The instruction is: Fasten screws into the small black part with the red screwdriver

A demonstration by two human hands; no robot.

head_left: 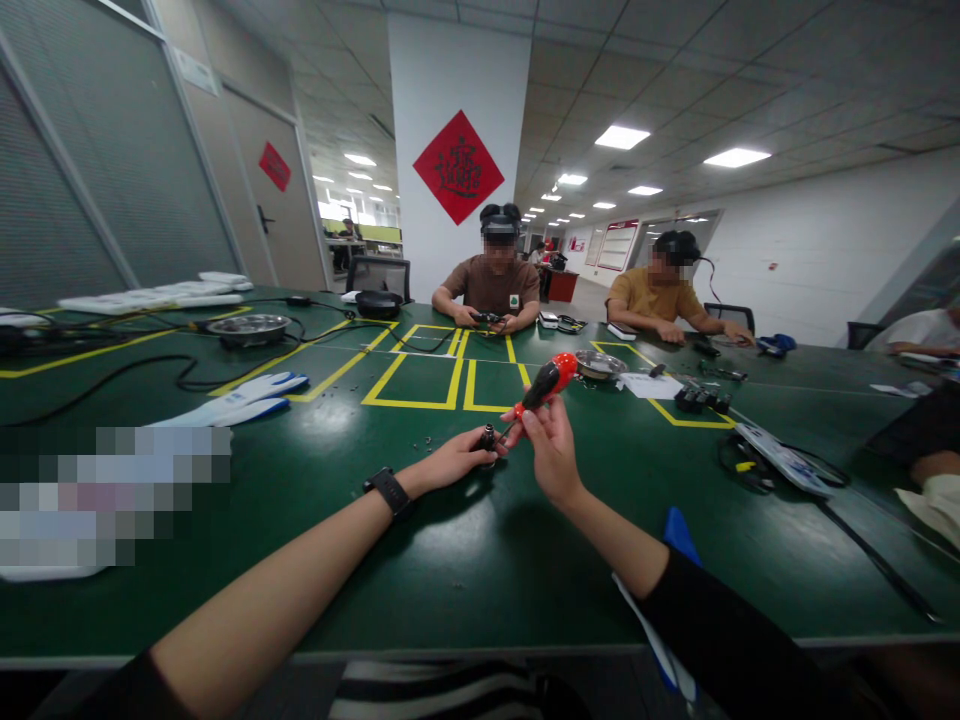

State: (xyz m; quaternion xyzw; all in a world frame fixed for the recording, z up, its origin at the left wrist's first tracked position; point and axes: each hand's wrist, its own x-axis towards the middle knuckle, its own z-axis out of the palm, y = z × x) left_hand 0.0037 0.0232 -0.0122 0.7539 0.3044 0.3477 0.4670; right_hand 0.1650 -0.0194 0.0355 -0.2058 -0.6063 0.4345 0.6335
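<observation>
In my right hand (553, 450) is a screwdriver (546, 385) with a red and black handle, tilted so its thin shaft points down and left. My left hand (466, 455), with a dark watch on the wrist, closes on a small dark part with a metallic top (487, 438). The shaft's tip is close to the left fingers; whether it touches the part I cannot tell. Several tiny screws (429, 443) lie on the green table just left of my left hand.
White-and-blue gloves (247, 398) lie on the left, near black cables (187, 372) and a metal bowl (249, 328). A second bowl (600, 365), a paper sheet (651, 386) and black parts (703, 400) lie right of centre. Two people sit across the table.
</observation>
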